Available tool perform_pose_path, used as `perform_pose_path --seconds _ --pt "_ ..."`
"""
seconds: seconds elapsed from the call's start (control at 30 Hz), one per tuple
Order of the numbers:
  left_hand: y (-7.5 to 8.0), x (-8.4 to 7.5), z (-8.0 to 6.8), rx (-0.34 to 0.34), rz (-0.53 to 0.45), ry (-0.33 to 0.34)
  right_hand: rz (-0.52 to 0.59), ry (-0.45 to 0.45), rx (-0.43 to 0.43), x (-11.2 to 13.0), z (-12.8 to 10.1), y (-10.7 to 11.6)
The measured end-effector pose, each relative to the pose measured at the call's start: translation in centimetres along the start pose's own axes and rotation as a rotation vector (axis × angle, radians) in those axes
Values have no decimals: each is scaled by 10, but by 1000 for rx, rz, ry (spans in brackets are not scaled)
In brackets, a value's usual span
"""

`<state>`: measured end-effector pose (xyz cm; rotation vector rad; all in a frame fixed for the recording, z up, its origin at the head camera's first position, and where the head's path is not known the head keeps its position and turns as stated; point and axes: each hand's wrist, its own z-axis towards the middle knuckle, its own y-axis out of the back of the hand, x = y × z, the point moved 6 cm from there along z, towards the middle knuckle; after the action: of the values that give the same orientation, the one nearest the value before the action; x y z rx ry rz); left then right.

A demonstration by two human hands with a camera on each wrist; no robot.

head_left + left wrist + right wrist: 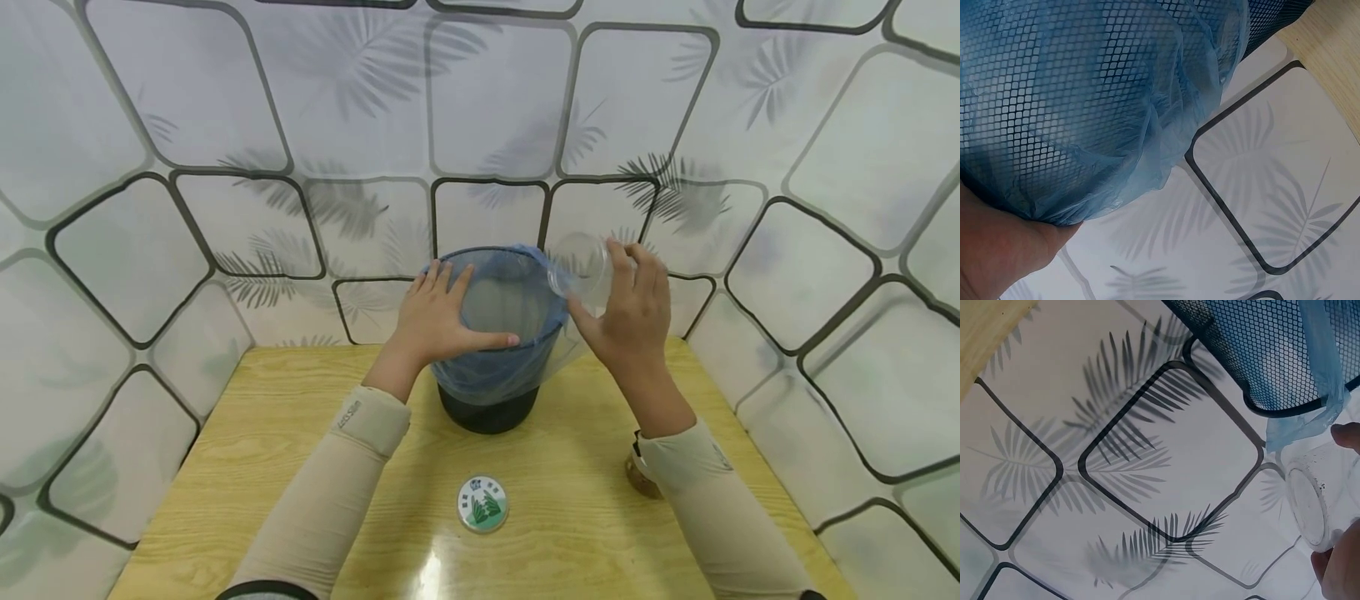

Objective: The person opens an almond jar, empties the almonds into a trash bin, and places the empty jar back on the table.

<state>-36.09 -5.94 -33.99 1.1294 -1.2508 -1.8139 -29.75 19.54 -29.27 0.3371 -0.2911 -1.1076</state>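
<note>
Item: clear jar, empty as far as can be seen, lid off. Held tipped on its side, mouth toward the mesh bin, at the bin rim's 2 o'clock.

Right hand: fingers curled round the jar's body.

Left hand: fingers fairly straight, resting on the rim at 9 o'clock, over the blue liner bag.

Handling, judged: jar light, rigid, smooth-walled, likely slippery; best taken round the body. Bin light, apt to tip; liner soft and thin.

Also on worktop: round lid at 6 o'clock.
</note>
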Motion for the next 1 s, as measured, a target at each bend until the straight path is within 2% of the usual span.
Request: perform_pose_path --seconds 0.23,0.4,0.77,0.87,1.0 --pt "-2 0 0 1 2 -2 113 -91 -83 -10 -20 8" --pt "-2 0 0 2 1 -4 158 -106 -110 -13 -27 13" --pt "3 -1 1 -6 -16 -3 198 -167 -91 -17 -45 15" --pt "2 -1 -1 -30 -52 1 204 -181 -93 -18 -51 15" --pt "3 0 -4 -96 -107 3 204 -190 -89 -19 -57 16"
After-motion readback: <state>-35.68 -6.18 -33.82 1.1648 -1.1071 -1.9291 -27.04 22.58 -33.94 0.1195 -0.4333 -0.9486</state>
